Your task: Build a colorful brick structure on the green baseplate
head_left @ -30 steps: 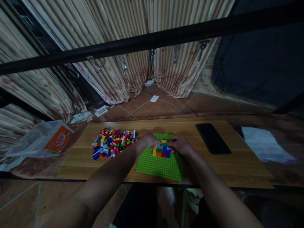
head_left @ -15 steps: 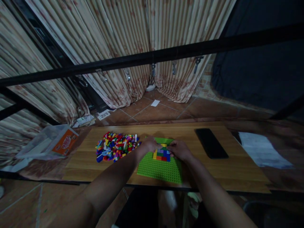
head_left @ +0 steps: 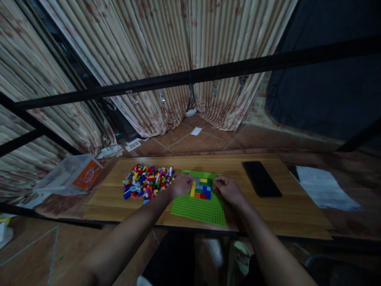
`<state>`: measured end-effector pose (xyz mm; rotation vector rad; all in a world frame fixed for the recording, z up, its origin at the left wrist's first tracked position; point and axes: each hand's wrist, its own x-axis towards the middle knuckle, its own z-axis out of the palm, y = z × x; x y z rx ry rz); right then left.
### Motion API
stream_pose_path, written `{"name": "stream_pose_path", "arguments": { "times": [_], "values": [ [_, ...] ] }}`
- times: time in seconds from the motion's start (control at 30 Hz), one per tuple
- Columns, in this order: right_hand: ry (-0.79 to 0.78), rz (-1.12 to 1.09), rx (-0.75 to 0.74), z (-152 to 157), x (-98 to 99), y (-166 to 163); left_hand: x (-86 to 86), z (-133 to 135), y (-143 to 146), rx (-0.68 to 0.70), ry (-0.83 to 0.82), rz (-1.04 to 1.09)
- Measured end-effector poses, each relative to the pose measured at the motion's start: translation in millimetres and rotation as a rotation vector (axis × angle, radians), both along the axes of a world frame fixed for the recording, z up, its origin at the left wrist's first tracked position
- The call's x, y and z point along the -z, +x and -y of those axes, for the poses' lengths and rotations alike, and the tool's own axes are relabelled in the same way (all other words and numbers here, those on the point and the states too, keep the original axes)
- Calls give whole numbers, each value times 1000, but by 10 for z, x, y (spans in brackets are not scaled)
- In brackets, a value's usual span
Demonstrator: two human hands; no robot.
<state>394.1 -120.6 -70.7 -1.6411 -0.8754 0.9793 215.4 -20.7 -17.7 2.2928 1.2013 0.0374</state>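
A green studded baseplate [head_left: 198, 212] lies on the wooden table, with a flat patch of yellow, blue, red, orange, grey and green toy bricks [head_left: 201, 190] built on its upper part. My left hand [head_left: 181, 185] rests over the plate's left side, fingers curled, just left of the patch. On the other side, my right hand [head_left: 229, 190] is at the plate's right edge, thumb and fingertips drawn together. Whatever either hand may hold is too small or hidden to make out. Left of my left hand spreads a pile of loose mixed-colour bricks [head_left: 147, 180].
A black phone-like slab [head_left: 262, 178] lies on the right of the wooden table [head_left: 285, 212]. A clear plastic box [head_left: 64, 172] with an orange label stands left of the table; white paper [head_left: 326, 186] lies to the right. A dark metal bar [head_left: 172, 81] crosses beyond the table.
My hands have moved apart from over the brick patch, left hand leftward and right hand slightly rightward, uncovering more of it. The camera view has shifted slightly.
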Motion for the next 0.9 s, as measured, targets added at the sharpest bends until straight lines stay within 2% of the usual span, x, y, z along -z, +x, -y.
{"name": "stream_pose_path", "arguments": {
  "times": [0.13, 0.2, 0.3, 0.4, 0.6, 0.9],
  "values": [
    [32, 75, -20, 44, -44, -17, 4, 267, -94, 45, 152, 65],
    [41, 111, -32, 64, -57, -23, 40, 392, -143, 119, 230, 81],
    [44, 169, -47, 89, -62, -28, 120, 527, -178, 244, 404, -6],
    [38, 215, -63, 104, -61, -36, 191, 596, -162, 258, 489, -148],
    [29, 264, -92, 78, -70, -81, 234, 617, -104, 291, 536, -242],
    [48, 245, -107, -22, -49, -130, 167, 563, -7, 305, 434, -224]
  ]
}}
